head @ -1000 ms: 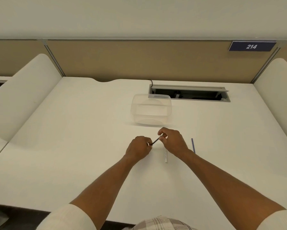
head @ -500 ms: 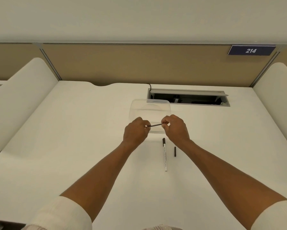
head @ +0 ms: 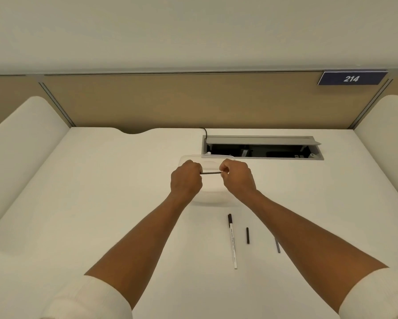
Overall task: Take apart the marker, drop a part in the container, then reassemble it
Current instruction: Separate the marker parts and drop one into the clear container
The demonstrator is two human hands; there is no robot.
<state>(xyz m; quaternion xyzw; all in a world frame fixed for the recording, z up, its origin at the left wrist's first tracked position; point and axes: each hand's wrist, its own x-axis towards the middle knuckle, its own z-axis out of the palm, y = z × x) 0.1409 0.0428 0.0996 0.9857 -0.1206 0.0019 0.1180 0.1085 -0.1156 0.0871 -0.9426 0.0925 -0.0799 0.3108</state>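
Desk (head: 101,203): hands farther over container (head: 207,157)

Office cubicle. White desk (head: 115,180) fenced by tan fabric partition (head: 170,100) with metal trim. Blue plate (head: 352,78) reading 214 on partition, top right. Open cable hatch (head: 262,148) set into desktop at back, grey flap raised, wiring inside. White curved dividers (head: 25,139) at both sides.
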